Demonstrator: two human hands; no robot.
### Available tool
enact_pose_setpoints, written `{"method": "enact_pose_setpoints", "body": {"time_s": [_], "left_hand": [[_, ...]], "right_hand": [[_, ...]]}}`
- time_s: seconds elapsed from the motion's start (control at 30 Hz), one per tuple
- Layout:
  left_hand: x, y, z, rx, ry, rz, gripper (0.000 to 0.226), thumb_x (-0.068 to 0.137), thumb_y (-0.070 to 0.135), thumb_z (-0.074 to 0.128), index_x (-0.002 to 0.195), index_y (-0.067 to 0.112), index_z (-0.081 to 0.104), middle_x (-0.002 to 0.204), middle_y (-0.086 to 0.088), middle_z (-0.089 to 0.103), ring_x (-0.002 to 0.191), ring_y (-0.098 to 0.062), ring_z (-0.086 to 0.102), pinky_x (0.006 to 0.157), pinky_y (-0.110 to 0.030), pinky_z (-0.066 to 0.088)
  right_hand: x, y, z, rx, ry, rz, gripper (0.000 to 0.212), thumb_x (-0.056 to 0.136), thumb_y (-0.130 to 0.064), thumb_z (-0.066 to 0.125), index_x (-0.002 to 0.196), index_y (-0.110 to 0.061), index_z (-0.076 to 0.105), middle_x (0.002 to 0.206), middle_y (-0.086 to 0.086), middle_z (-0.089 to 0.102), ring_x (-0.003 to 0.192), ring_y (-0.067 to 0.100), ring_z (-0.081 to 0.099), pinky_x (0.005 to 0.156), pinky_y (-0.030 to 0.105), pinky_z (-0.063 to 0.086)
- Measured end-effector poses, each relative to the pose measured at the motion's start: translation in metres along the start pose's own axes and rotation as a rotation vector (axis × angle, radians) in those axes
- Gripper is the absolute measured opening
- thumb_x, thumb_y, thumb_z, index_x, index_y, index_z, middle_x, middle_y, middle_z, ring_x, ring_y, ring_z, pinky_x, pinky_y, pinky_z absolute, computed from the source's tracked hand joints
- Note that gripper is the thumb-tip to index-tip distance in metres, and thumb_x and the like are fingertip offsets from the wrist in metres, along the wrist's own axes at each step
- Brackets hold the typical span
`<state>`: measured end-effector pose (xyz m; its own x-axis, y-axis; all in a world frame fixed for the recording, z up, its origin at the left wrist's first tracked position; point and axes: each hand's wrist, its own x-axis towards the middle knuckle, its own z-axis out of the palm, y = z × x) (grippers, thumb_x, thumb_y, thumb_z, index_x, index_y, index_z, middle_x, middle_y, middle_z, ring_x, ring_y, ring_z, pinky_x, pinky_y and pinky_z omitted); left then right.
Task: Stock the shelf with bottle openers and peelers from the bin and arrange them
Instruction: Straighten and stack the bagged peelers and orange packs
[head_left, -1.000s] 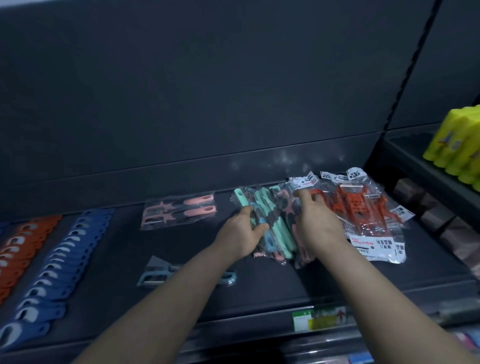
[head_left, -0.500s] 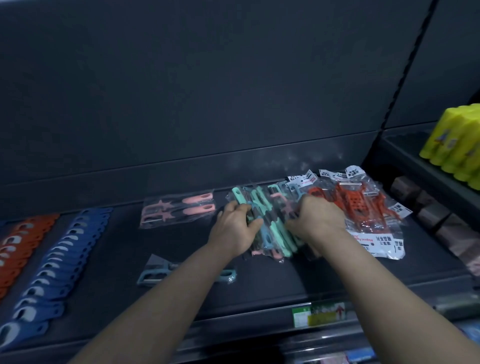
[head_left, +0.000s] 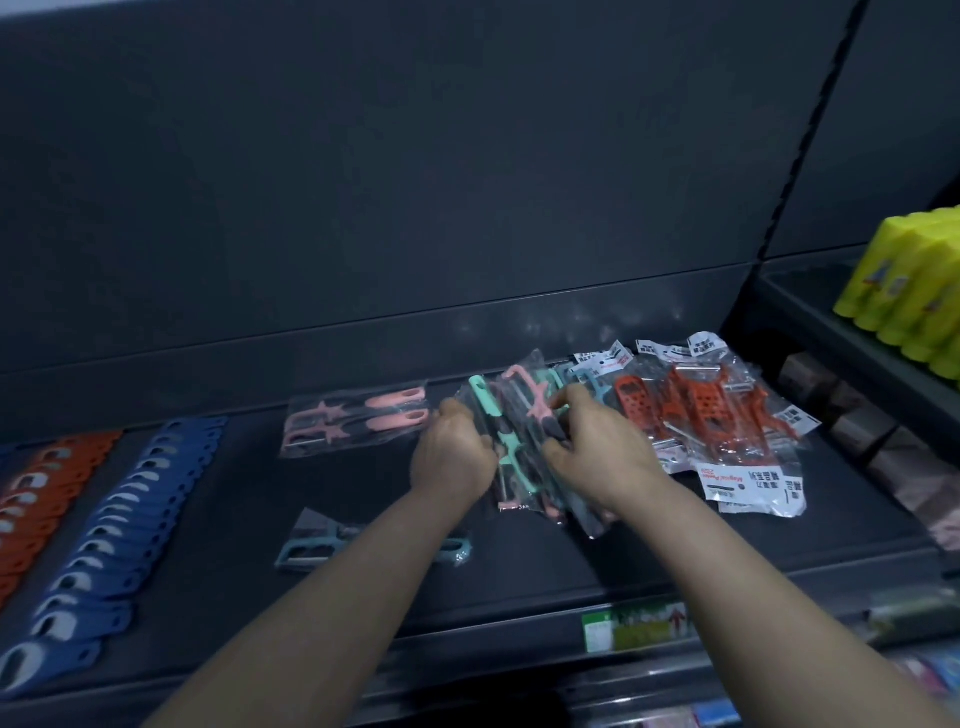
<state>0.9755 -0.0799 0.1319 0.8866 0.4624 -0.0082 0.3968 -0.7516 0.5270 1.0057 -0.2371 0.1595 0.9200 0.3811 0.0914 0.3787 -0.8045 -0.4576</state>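
Hands are holding peelers on a dark grey metal shelf (head_left: 208, 545).
Mid-frame, the left hand (head_left: 457, 454) and right hand (head_left: 597, 460) are curling fingers around a pile of green and pink plastic peelers in clear bags (head_left: 519, 410). Flat blue bottle openers (head_left: 119, 519) are lying in a row at lower left.

On the shelf (head_left: 675, 561), the bundle of bagged peelers (head_left: 511, 415) sits between the left grip (head_left: 457, 452) and the right grip (head_left: 597, 457), held from both sides. Just right of the right grip, against the bundle, lies a pile of bagged peelers (head_left: 727, 415). Left of the left grip lies a flat peeler pack (head_left: 358, 421). Nearer the person, a single peeler pack (head_left: 311, 543) lies partly under the left forearm. Well left of both run two rows of bottle openers (head_left: 130, 519), side by side. Under the right forearm, a price label (head_left: 636, 626) sits on the shelf's front edge.
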Motion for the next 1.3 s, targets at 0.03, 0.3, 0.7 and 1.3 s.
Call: {"method": "enact_pose_setpoints", "body": {"time_s": [0.03,0.3,0.7,1.3], "left_hand": [[-0.001,-0.002,-0.002,0.023,-0.081,-0.037,0.025,0.086,0.031,0.061,0.103,0.013,0.058,0.11,-0.008,0.064,0.107,-0.03,0.058,0.09,-0.036,0.048],[-0.018,-0.007,0.002,0.003,-0.342,0.057,0.087,0.049,0.056,0.084,0.122,0.026,0.047,0.114,0.002,0.053,0.105,-0.017,0.055,0.094,-0.038,0.048],[-0.018,-0.007,-0.003,0.204,-0.226,-0.052,0.058,0.073,0.052,0.067,0.114,0.015,0.048,0.121,-0.003,0.059,0.109,-0.025,0.059,0.085,-0.034,0.048],[-0.006,-0.087,-0.067,0.358,-0.121,0.19,0.029,0.094,0.021,0.045,0.119,0.021,0.059,0.119,-0.007,0.065,0.11,-0.028,0.059,0.087,-0.035,0.048]], "right_hand": [[0.001,-0.003,0.003,0.002,0.0,-0.028,0.04,0.085,-0.032,0.057,0.121,-0.022,0.041,0.111,0.001,0.067,0.102,0.027,0.062,0.077,0.034,0.046],[0.007,-0.004,0.019,-0.152,0.025,-0.03,0.051,0.081,-0.043,0.063,0.123,-0.024,0.041,0.113,0.0,0.063,0.103,0.025,0.062,0.078,0.033,0.045],[0.007,-0.015,0.027,-0.177,0.033,-0.022,0.046,0.084,-0.042,0.061,0.118,-0.019,0.04,0.113,0.005,0.063,0.102,0.028,0.063,0.069,0.032,0.036],[0.008,-0.035,0.031,-0.203,0.079,-0.101,0.039,0.091,-0.041,0.052,0.124,-0.023,0.043,0.106,0.003,0.067,0.096,0.03,0.064,0.068,0.032,0.04]]}}
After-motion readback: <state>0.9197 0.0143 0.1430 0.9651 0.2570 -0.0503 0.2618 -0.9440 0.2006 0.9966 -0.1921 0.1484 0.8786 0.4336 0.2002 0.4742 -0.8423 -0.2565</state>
